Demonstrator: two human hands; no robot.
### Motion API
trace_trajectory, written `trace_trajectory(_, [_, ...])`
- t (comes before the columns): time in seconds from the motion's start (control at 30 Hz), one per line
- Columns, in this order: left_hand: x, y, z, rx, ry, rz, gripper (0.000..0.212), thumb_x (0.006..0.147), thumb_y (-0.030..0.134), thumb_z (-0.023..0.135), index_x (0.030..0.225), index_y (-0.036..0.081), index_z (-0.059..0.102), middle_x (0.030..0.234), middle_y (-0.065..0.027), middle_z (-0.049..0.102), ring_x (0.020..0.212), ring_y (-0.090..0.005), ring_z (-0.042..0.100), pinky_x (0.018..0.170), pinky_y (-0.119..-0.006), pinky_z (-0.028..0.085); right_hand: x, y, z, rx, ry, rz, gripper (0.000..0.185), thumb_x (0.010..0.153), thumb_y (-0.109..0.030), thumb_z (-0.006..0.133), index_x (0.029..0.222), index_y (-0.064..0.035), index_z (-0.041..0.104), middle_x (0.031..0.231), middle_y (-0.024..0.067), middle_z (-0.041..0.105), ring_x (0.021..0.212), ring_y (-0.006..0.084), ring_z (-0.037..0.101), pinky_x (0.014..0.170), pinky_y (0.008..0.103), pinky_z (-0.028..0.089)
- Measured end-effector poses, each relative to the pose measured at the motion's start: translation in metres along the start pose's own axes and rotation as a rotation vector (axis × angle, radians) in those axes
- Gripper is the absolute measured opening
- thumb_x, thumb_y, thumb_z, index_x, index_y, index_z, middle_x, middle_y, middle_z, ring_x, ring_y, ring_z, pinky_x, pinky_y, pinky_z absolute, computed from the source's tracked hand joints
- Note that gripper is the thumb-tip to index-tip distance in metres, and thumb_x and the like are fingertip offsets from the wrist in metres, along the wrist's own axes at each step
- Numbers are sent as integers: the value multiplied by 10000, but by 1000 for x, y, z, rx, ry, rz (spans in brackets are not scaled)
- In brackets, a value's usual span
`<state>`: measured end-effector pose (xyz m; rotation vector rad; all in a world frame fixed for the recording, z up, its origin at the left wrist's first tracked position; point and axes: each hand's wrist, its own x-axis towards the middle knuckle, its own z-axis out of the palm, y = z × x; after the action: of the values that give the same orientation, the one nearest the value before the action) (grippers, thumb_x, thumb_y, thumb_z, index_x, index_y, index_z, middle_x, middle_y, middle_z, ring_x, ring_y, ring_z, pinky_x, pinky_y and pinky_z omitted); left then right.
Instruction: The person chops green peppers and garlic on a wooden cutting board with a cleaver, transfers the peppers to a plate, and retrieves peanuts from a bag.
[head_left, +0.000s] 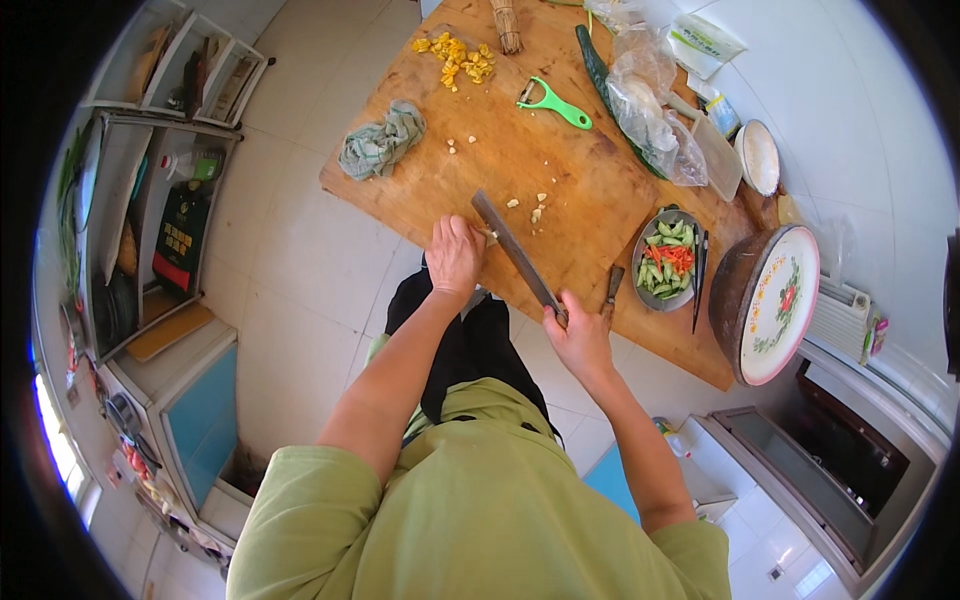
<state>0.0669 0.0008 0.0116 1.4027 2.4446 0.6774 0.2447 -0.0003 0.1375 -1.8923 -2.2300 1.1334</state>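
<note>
My right hand (577, 337) grips the handle of a kitchen cleaver (517, 251), its blade slanting up and left over the wooden board, seen almost edge-on. My left hand (456, 255) is curled at the board's near edge, holding a pale piece of food (491, 238) close beside the blade; most of that piece is hidden by the fingers. Just beyond the blade lie several small pale chopped bits (536, 216), possibly garlic. A few more bits (451, 149) are scattered farther back.
On the wooden board (585, 172) lie a checked cloth (382, 140), chopped yellow pieces (454, 56) and a green peeler (559, 103). A cucumber (596, 71), a plate of cut vegetables (664, 259), chopsticks (699, 281), a small knife (612, 292) and an enamel basin (780, 300) stand rightward.
</note>
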Motion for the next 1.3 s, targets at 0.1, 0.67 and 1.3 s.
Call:
trace_trajectory(0.1, [2, 0, -1, -6, -10, -16, 157, 810, 155, 525, 799, 34, 425, 811, -133, 503, 793, -317, 530, 608, -420, 464, 3, -4, -5, -50, -33, -11, 170, 814, -238, 559, 886, -87, 530, 581, 158, 573, 564, 373, 575, 516, 457, 445])
trace_trajectory(0.67, [25, -9, -4, -52, 135, 56, 134, 787, 122, 548, 775, 31, 449, 709, -148, 497, 696, -334, 515, 585, -422, 434, 18, 29, 27, 225, 204, -44, 172, 830, -189, 584, 887, -27, 571, 563, 142, 529, 482, 280, 542, 467, 362, 407])
trace_trajectory(1.3, [4, -20, -22, 31, -281, 799, 411, 759, 56, 481, 1163, -13, 517, 1182, -131, 503, 1122, -275, 462, 909, -327, 429, -6, 26, -6, -220, 101, -227, 124, 808, -159, 566, 825, -56, 499, 681, 151, 595, 542, 352, 575, 487, 436, 468])
